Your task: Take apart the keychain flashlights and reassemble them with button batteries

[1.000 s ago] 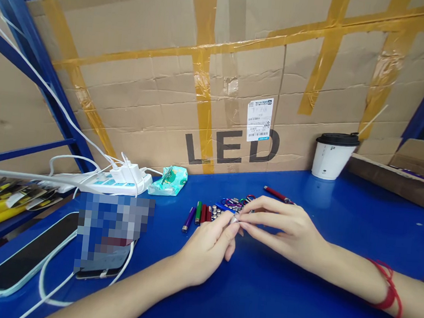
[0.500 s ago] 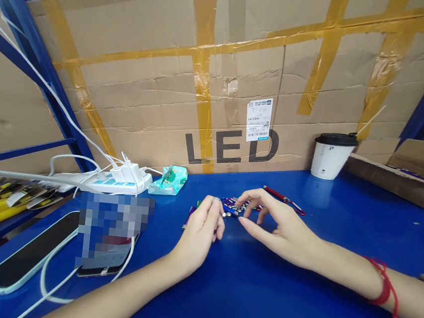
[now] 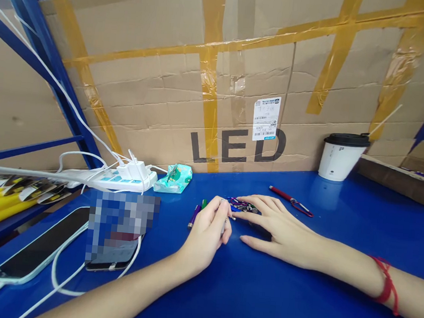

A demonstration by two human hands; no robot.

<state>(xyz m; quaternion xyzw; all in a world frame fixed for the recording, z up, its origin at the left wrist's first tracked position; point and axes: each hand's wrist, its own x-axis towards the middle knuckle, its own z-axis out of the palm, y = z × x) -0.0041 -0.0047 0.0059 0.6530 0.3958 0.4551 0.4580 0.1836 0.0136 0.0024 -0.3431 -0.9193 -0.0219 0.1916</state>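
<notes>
My left hand [image 3: 204,241] is closed, thumb against the curled fingers. A little grey shows between them, but what it holds is mostly hidden. To its right, my right hand [image 3: 287,234] lies palm down with fingers spread, the fingertips at a pile of small shiny metal and coloured pieces [image 3: 244,205]. The hand covers part of that pile. Just behind my left hand lie a purple tube [image 3: 193,216] and a green tube [image 3: 203,204], partly hidden. A red pen-shaped tube with a carabiner-like clip [image 3: 282,193] rests beyond my right hand.
A white lidded cup [image 3: 337,158] stands at the back right beside an open carton [image 3: 404,182]. A teal packet [image 3: 178,178] and a white power strip [image 3: 101,181] lie back left. Cables run past a phone [image 3: 42,242]. A large cardboard sheet [image 3: 158,99] stands behind the table.
My right hand has flattened and spread its fingers over the pile, from a raised, curved pose. My left hand stays closed. The view has shifted slightly left.
</notes>
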